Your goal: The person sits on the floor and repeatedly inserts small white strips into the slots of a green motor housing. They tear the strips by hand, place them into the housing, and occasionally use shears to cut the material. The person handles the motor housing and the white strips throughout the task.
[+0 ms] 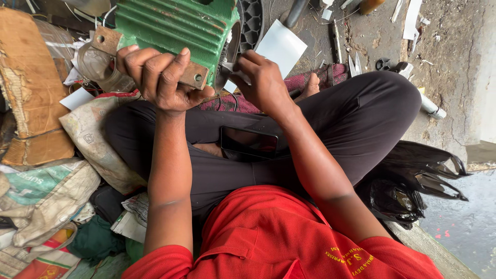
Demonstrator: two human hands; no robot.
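Materials and finish, seated worker's lap and surrounding floor.

Motor housing (173, 28): ribbed cast metal, green paint, matt; its foot plate (150, 54) bare, rusty brown. White sheet (281, 46): smooth, paper-like or thin plastic, cannot tell which. Phone (249, 142) on the lap: glossy black glass, reflective. Trousers (356, 119): dark matt cloth. Shirt (268, 237): red knit cloth, fine texture. Cardboard (31, 88): brown, torn, rough edges. Black bag (413, 181): thin plastic film, crinkled, shiny. Floor (449, 62): grey concrete, rough, gritty.

green ribbed motor housing (173, 26), tilted, above lap
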